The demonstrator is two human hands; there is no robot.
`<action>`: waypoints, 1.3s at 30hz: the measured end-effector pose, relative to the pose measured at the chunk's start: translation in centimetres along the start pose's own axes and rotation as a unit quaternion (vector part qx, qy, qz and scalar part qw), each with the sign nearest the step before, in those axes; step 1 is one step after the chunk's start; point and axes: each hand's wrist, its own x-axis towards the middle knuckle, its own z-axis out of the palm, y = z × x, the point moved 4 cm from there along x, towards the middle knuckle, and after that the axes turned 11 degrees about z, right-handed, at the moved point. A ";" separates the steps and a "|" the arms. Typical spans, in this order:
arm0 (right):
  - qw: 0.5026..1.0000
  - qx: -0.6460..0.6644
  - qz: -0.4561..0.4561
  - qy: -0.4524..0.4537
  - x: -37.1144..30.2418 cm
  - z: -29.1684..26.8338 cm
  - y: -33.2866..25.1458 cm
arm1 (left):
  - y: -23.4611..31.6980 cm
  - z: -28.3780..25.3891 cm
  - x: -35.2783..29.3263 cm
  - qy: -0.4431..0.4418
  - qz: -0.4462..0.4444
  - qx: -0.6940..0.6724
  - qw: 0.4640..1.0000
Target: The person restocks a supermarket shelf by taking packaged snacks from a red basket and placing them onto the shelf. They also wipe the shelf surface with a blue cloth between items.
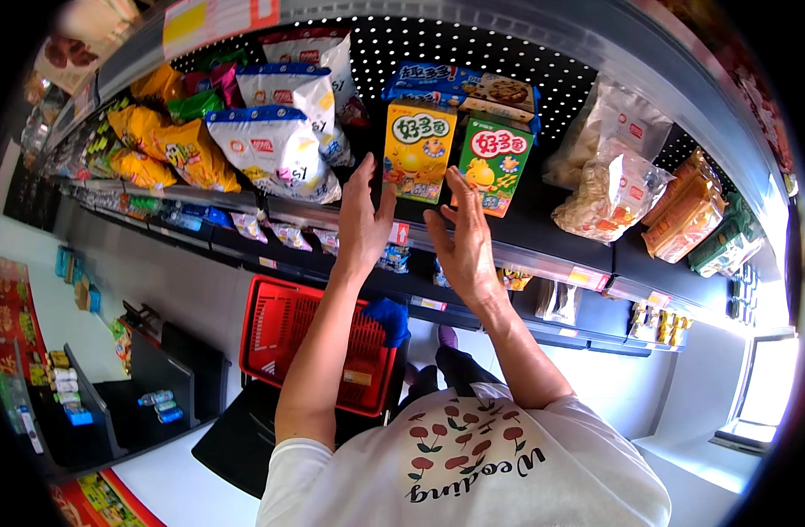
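Both my arms reach up to a black store shelf. My left hand (365, 215) is held upright with fingers stretched, just left of a yellow snack box (416, 154). My right hand (462, 241) is spread in front of a green snack box (493, 167), its fingertips over the gap between the two boxes. Whether either hand touches a box I cannot tell. Behind the boxes lie blue cookie packs (460, 86). To the left of my left hand stand white and blue chip bags (275, 149).
Yellow snack bags (187, 149) fill the shelf's left part. Clear bags of pale snacks (609, 198) and brown packs (683, 211) stand at right. Below me sits a red shopping basket (280, 329) with a blue item (387, 322) at its edge. A lower shelf holds small packs.
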 end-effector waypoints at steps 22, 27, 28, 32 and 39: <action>0.977 -0.053 0.007 -0.207 -10.6 4.7 3.0 | -9.6 -7.9 -58.9 0.063 -0.499 0.099 0.858; 0.942 -0.069 0.048 -0.326 -15.9 6.7 4.4 | -10.1 -3.8 -58.5 -0.018 -0.527 0.094 0.845; 0.940 -0.085 0.019 -0.329 -16.6 7.0 5.0 | -10.6 -3.0 -58.9 -0.033 -0.568 0.086 0.818; 0.929 -0.093 0.045 -0.356 -17.9 7.3 5.9 | -14.3 1.4 -62.9 -0.172 -0.645 0.147 0.730; 0.920 -0.129 0.054 -0.367 -18.1 6.8 6.4 | -16.7 6.3 -68.5 0.081 -0.646 0.180 0.738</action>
